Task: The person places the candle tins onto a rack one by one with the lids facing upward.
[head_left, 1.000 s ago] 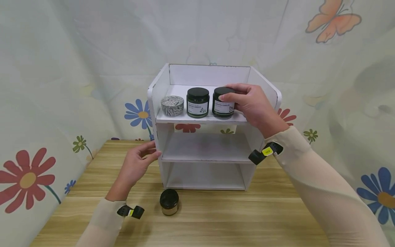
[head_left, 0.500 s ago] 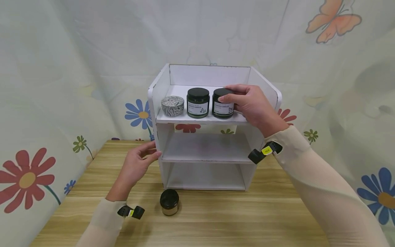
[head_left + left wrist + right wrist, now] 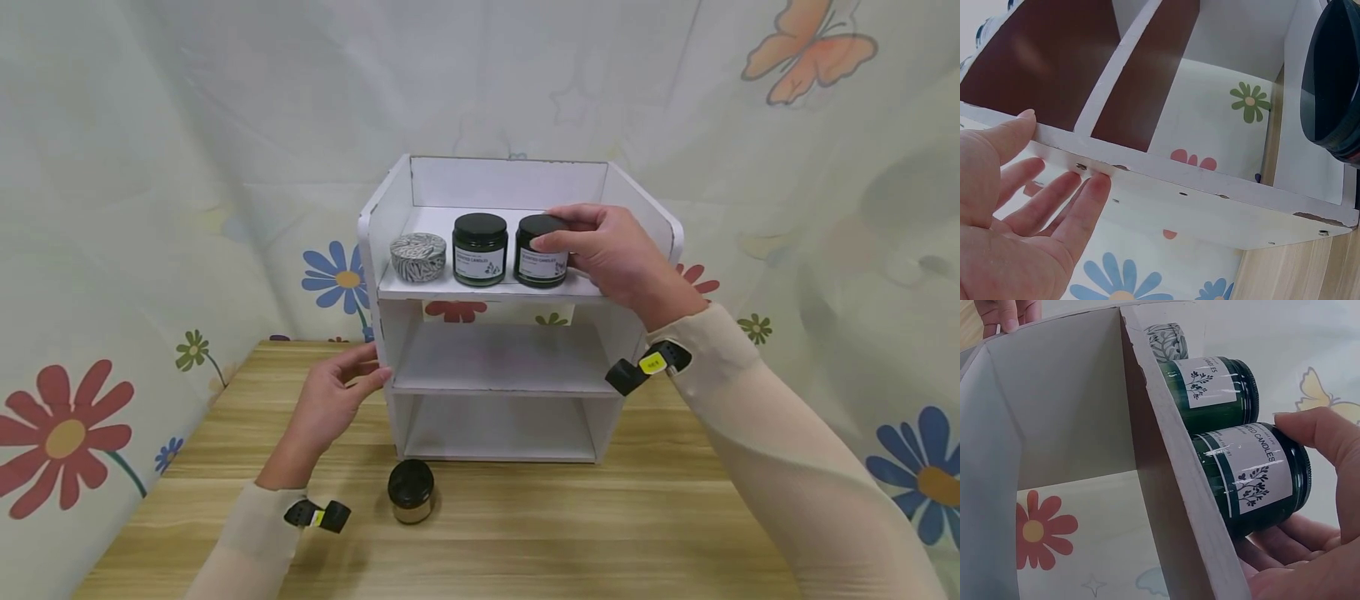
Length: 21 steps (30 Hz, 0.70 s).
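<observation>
My right hand (image 3: 618, 254) holds a dark green scented candle jar (image 3: 1254, 478), thumb on its black lid and fingers round its side. The jar stands upright near the front edge of the white shelf unit's (image 3: 495, 390) top. Close on its left is a matching candle jar (image 3: 480, 260), then a round patterned tin (image 3: 418, 257) with grey and white leaf marks. My left hand (image 3: 330, 400) touches the unit's left side panel, the thumb at its front edge and the relaxed fingers against its outer face (image 3: 1166, 200).
A small jar (image 3: 411, 492) with a black lid and gold-coloured body stands on the wooden table (image 3: 570, 525), in front of the unit's lower left corner. Behind hangs a pale curtain (image 3: 262, 108) printed with flowers and a butterfly.
The right candle jar has shifted very slightly toward the shelf's front edge with the right hand on it. The left hand stays at the side panel.
</observation>
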Tool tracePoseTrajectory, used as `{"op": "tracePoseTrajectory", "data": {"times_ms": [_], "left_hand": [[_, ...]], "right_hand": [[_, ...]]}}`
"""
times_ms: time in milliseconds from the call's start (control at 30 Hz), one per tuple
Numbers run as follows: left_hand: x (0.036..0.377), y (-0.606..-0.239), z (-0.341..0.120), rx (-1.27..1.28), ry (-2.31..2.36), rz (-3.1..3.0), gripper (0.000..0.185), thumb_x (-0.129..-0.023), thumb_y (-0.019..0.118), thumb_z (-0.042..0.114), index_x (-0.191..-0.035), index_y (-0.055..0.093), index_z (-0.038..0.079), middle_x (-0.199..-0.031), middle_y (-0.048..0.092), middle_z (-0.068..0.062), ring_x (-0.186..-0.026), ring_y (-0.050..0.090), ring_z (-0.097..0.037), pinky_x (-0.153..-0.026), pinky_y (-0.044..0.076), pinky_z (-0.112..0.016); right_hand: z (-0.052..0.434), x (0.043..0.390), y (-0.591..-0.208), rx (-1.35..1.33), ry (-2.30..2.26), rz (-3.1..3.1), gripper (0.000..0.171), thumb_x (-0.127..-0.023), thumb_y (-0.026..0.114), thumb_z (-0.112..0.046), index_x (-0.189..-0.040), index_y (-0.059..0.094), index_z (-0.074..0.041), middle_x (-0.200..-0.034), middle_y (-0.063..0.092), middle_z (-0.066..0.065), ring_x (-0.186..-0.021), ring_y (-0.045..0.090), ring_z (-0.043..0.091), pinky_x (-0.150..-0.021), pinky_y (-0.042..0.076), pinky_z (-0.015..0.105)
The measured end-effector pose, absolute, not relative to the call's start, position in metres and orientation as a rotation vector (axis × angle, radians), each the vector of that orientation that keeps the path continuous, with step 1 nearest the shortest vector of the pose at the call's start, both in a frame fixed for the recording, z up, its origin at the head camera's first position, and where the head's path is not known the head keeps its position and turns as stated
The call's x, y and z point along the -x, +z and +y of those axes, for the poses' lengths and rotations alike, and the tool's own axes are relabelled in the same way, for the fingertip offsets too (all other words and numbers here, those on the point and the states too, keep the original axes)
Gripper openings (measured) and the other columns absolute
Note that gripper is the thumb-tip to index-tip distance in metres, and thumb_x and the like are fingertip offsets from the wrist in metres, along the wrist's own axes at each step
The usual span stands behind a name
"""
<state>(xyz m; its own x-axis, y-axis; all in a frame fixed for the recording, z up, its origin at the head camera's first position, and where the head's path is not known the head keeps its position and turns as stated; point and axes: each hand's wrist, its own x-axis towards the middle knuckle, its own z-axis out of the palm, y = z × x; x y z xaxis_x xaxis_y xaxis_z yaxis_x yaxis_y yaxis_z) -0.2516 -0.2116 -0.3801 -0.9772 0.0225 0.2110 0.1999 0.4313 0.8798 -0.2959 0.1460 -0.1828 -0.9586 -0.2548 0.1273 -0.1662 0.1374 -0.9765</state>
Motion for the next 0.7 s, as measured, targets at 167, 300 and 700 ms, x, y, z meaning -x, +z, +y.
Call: {"op": "tracePoseTrajectory", "data": {"times_ms": [167,300,700], "left_hand": [[0.252,-0.381,-0.212,0.197,-1.566,-2.519,0.062,-0.094,0.070,0.051,-0.147,0.058,0.023,-0.147,0.060,-0.005,-0.132,0.060,-0.031,-0.105,0.053,-0.054],[0.252,-0.381,-0.212,0.202,-1.561,-2.519,0.062,-0.094,0.070,0.051,-0.147,0.058,0.023,-0.147,0.060,-0.005,-0.131,0.060,-0.031,-0.105,0.054,-0.054],[0.251,-0.380,-0.212,0.197,-1.575,-2.519,0.061,-0.094,0.071,0.050,-0.147,0.058,0.022,-0.146,0.060,-0.005,-0.131,0.060,-0.031,-0.105,0.053,-0.055]], "right_hand": [[0.149,0.293,-0.181,0.395,-1.953,2.323,0.056,-0.092,0.075,-0.010,-0.145,0.057,-0.007,-0.145,0.057,0.009,-0.129,0.059,0.018,-0.118,0.042,0.033],[0.153,0.287,-0.181,0.356,-1.915,2.407,0.066,-0.091,0.079,-0.019,-0.151,0.052,-0.014,-0.149,0.055,0.006,-0.133,0.056,0.018,-0.121,0.040,0.033],[0.158,0.267,-0.186,0.421,-1.915,2.582,0.072,-0.085,0.085,-0.030,-0.148,0.053,-0.015,-0.148,0.060,0.000,-0.135,0.058,0.013,-0.119,0.042,0.034]]}}
